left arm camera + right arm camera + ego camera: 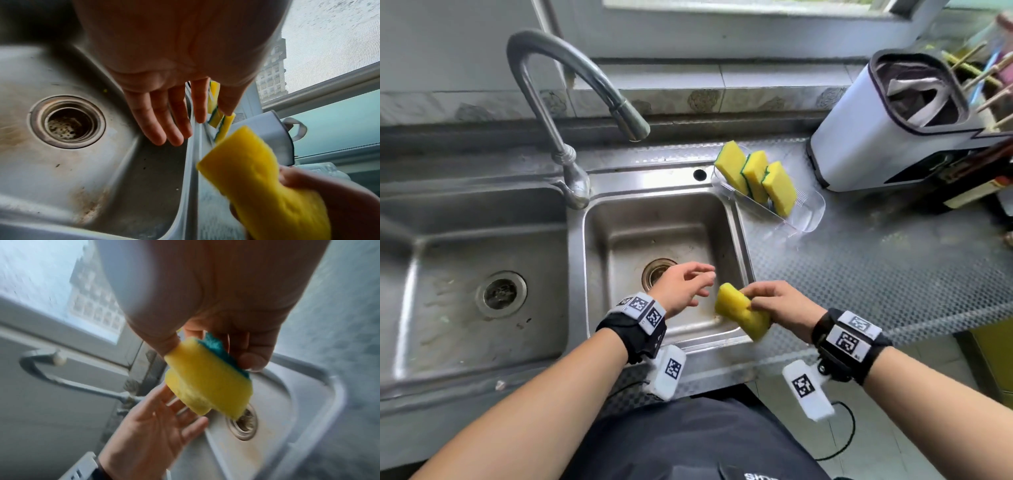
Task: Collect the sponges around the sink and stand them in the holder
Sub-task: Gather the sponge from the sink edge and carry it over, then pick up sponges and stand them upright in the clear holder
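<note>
We see a yellow sponge with a green scouring side held in the right hand over the near right corner of the small sink basin. In the right wrist view the thumb presses the yellow foam and the fingers curl against the green side, so the sponge is squeezed and bent between them.

Just left of it, the left hand hovers over the basin with its fingers spread wide and almost straight, holding nothing. We cannot tell whether its fingertips touch the sponge.

Below the two hands lies the round drain of the basin.

Farther off, on the far right of the steel surface, a clear plastic holder sits just beside the basin's rim. Three yellow and green sponges stand in it on edge, side by side and leaning.

Beyond the holder stands a white bin-like container with a dark rim.

At the far left of the basin a curved metal faucet arches over it. A larger basin with its own drain lies to the left.
</note>
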`<state>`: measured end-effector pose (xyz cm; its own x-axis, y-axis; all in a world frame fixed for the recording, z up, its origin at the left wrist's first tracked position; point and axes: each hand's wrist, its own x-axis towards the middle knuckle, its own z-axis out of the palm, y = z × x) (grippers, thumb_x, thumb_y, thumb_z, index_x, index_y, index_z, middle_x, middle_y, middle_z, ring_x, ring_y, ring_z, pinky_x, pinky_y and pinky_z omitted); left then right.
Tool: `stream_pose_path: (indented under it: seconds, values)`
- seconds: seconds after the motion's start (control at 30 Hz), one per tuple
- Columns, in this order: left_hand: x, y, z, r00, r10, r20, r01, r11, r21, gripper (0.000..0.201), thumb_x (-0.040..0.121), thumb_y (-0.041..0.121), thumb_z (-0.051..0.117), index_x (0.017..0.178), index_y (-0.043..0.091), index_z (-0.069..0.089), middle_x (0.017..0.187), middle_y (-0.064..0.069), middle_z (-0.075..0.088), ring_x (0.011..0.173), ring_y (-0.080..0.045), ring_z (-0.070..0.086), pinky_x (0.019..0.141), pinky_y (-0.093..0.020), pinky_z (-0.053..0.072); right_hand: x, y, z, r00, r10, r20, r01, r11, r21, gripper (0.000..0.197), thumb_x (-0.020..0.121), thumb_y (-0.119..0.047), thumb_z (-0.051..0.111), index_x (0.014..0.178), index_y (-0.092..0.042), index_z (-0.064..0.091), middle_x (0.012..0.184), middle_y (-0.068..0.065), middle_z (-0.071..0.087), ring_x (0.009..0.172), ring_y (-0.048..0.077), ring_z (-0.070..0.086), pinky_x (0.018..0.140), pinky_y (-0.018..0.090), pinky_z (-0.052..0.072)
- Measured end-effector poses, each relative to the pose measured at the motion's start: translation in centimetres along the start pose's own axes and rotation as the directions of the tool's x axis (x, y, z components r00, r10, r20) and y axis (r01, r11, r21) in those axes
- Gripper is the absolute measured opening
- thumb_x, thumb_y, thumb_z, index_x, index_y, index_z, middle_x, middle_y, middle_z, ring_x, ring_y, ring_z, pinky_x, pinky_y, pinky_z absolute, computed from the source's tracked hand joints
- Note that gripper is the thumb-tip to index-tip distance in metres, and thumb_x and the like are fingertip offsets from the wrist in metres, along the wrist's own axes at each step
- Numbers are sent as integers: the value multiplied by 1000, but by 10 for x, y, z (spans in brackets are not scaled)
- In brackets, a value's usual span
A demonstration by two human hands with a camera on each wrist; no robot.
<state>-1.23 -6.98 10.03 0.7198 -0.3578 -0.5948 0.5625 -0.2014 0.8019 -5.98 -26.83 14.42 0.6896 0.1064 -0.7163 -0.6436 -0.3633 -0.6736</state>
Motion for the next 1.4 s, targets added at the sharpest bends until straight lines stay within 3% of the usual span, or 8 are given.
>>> stream_pose_path:
  seconds: [0.2,0.37,0.53,0.87,0.97,1.13,1.3,1.4]
  values:
    - [-10,39,2,986,27,162,-9,994,-108,36,82,22,70,117,20,64,106,-2,67,95,-16,62,80,-37,58,-1,-34,-13,999,-29,33,19,960,278,24,90,-10,46,94,-14,69,85,7,61,74,17,58,56,29,52]
    - [-2,61,4,994,98,47,-98,995,2,32,80,11,72,111,13,64,99,-8,68,84,-17,63,64,-27,56,6,-38,-30,999,-48,-25,54,923,381,28,88,-34,61,102,-11,66,89,5,68,75,22,68,61,31,59]
    - [10,76,19,985,149,-91,-139,985,102,35,75,17,77,106,20,61,89,-5,66,73,-14,61,52,-20,50,16,-25,-47,984,-108,-142,157,903,400,42,75,-7,75,114,-3,58,98,22,65,76,25,69,63,34,60]
    - [55,118,74,964,206,-170,-182,973,143,26,76,7,72,100,11,65,104,-18,70,81,-24,66,79,-39,60,38,-14,-115,900,-108,-422,300,856,421,25,76,-6,75,89,-10,55,95,15,57,76,25,63,61,34,61]
    - [77,135,93,955,219,-199,-178,962,205,27,76,10,75,101,10,66,100,-12,70,77,-21,66,78,-37,59,44,-11,-141,861,-131,-492,337,871,358,37,69,-13,82,98,-9,60,99,11,60,81,27,66,77,45,60]
    - [112,150,115,931,237,-278,-157,947,282,28,72,16,78,99,12,68,98,-11,74,85,-24,72,82,-42,60,56,-13,-170,812,-274,-515,374,922,99,63,61,-21,87,114,-21,52,105,0,60,82,13,66,68,21,54]
    - [128,158,127,916,221,-335,-101,935,341,27,74,16,77,100,14,68,98,-10,74,85,-26,73,74,-42,62,76,-6,-183,778,-439,-450,243,871,-428,72,57,-45,79,120,-26,51,114,-3,54,104,18,52,90,33,45]
    - [135,161,129,919,200,-341,-51,915,399,27,77,17,75,103,15,68,101,-7,72,84,-24,72,69,-41,62,87,-5,-189,784,-437,-440,190,845,-500,68,60,-47,75,121,-27,51,118,-2,58,112,23,47,94,37,41]
